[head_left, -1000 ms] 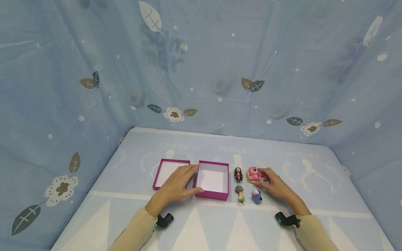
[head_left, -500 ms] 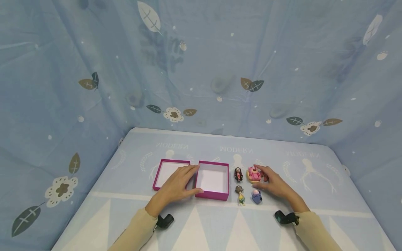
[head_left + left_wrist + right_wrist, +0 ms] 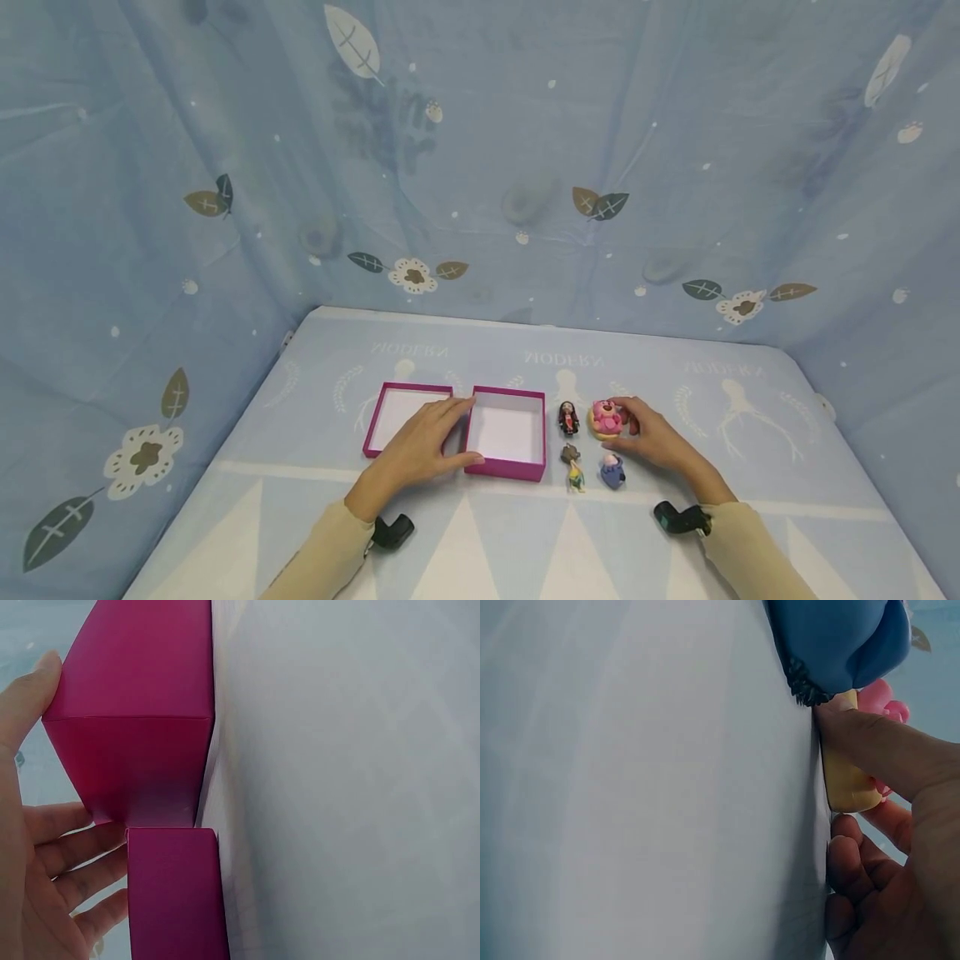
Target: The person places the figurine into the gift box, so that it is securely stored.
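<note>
In the head view my left hand (image 3: 420, 440) rests along the left side of a magenta box (image 3: 506, 432) with a white inside. Its thumb is at the front corner, its fingers at the far-left corner. My right hand (image 3: 651, 435) has thumb and index finger around a pink bear figurine (image 3: 606, 418) on a yellow base; the right wrist view shows the thumb (image 3: 889, 746) against that base. A blue figurine (image 3: 612, 471) lies just in front. Left of the bear are a black-haired figurine (image 3: 567, 418) and a brown-headed figurine (image 3: 572, 468) with a yellow body.
A shallow magenta-rimmed lid (image 3: 411, 388) lies left of the box, partly behind my left hand. Patterned blue cloth (image 3: 480, 167) rises behind and beside the table (image 3: 675, 367). Dark wrist cameras sit at both wrists.
My right index finger and thumb have shifted slightly around the pink bear, parting and then coming nearer to it. Left hand, box and figurines hold their places.
</note>
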Tool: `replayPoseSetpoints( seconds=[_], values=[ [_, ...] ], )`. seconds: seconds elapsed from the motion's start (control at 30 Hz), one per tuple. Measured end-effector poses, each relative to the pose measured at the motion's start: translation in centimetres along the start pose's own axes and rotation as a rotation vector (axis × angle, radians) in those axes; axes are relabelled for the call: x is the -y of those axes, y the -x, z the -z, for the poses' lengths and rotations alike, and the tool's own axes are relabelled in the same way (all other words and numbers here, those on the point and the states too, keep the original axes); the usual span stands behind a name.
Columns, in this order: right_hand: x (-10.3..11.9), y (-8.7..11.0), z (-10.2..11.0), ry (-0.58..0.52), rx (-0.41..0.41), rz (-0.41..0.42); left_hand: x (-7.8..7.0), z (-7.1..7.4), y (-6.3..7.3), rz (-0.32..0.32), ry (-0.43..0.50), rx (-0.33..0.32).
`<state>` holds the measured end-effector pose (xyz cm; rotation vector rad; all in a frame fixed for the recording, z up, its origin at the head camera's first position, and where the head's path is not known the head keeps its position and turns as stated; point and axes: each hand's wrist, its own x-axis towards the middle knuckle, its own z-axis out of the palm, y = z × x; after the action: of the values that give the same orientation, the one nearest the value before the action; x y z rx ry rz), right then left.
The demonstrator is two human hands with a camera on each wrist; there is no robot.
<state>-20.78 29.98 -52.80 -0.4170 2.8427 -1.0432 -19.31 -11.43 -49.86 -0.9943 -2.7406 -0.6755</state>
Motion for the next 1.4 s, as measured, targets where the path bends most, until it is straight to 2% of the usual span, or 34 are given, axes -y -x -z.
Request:
replayPoseSetpoints(
  seconds=[0.17,0.63,0.9,1.23,1.4],
  values=[
    [0.1,0.1,-0.1,0.005,0.000,-0.015,0.0,-0.2,0.1,0.010,0.002,0.019],
    [0.3,0.2,0.0,-0.006,-0.053,-0.060,0.0,-0.1,0.1,0.016,0.013,0.019],
    [0.5,0.3,0.2,-0.020,-0.081,-0.016,0.1,-0.1,0.1,0.019,0.015,0.020],
    [1.1,0.6,0.7,-0.036,-0.087,-0.043,0.1,-0.1,0.1,0.024,0.011,0.020],
    [1.4,0.5,1.2,-0.037,-0.104,-0.013,0.1,0.0,0.0,0.026,0.016,0.020]
  ],
)
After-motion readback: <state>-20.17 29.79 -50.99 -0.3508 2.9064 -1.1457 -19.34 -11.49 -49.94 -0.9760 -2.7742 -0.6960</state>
